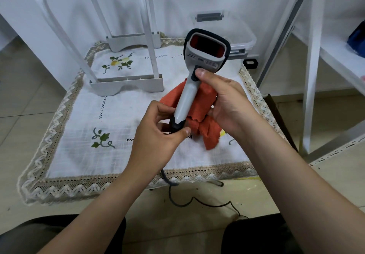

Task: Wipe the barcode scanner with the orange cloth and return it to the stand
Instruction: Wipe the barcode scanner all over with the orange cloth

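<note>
Closest in, my left hand pinches the dark base of the barcode scanner to steady it, I reckon, while my right hand clutches the orange cloth against its handle. One scanner, one cloth, both held over the embroidered tablecloth. Further back, one small black stand, empty

Words on the barcode scanner: you can see small dark marks on the grey face under its red window, but they are too tiny and blurry to read.
Words on the clear box: none you can read.
Words on the white cloth: none, only sewn leaves and flowers.
Numbers or signs: none you can read anywhere.
</note>
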A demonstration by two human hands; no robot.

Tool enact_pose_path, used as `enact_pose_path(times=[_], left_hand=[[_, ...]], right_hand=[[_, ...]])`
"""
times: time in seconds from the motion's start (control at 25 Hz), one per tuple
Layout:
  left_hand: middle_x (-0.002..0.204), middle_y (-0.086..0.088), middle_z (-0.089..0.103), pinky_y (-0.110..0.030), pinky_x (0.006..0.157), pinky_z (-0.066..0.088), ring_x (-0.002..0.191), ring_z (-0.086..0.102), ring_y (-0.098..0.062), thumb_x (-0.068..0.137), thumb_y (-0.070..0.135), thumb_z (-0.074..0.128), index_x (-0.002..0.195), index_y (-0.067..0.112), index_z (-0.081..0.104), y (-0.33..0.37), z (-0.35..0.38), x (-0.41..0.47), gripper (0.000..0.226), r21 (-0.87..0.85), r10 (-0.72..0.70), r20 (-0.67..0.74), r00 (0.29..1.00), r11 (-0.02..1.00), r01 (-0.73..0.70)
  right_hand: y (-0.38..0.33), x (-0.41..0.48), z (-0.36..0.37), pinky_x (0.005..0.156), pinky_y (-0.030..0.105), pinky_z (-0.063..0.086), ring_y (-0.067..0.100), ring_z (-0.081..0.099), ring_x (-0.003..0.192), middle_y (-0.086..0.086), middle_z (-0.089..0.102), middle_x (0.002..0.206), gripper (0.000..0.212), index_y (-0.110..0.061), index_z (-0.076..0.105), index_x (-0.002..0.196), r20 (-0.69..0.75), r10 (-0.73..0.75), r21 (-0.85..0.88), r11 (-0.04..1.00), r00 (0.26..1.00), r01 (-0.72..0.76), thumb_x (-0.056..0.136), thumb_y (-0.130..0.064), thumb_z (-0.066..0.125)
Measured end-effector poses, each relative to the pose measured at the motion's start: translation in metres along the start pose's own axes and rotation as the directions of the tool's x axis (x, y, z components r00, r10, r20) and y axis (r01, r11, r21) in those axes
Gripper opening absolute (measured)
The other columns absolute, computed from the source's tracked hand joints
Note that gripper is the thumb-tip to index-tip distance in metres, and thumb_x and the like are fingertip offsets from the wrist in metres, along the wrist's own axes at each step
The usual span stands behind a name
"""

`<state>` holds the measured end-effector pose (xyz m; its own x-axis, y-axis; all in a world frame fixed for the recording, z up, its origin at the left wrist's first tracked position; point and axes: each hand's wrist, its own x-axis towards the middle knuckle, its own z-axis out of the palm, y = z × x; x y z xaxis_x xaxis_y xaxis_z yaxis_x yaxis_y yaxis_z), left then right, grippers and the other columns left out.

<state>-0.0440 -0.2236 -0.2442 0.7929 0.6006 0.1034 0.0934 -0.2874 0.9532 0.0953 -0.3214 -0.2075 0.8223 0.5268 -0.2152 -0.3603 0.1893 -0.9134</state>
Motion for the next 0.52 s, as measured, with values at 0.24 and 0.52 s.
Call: enact_pose_path(times=[0.24,0.52], left_hand=[[0.104,-0.008,0.076,-0.034,0.066,0.057,0.078,0.077,-0.018,0.081,0.042,0.080,0.098,0.019,0.054,0.006,0.000,0.001,0.039,-0.119,-0.164,0.076,0.984,0.978,0.172],[0.118,-0.008,0.068,-0.043,0.061,0.063,0.084,0.078,-0.036,0.071,0.061,0.066,0.123,0.023,0.043,0.016,-0.009,0.008,0.069,-0.297,-0.297,0.172,0.939,0.894,0.337]], right_hand=[[0.003,-0.001,-0.001,0.077,0.040,0.051,0.020,0.067,0.084,0.002,0.070,0.078,0.020,-0.011,0.074,0.099,0.022,0.003,-0.039,0.999,1.000,-0.002,0.084,-0.024,0.078],[0.015,-0.005,0.005,0.067,0.036,0.054,0.023,0.069,0.078,0.008,0.073,0.082,0.020,-0.008,0.073,0.099,0.178,0.002,-0.090,0.996,0.984,0.015,0.084,-0.019,0.079]])
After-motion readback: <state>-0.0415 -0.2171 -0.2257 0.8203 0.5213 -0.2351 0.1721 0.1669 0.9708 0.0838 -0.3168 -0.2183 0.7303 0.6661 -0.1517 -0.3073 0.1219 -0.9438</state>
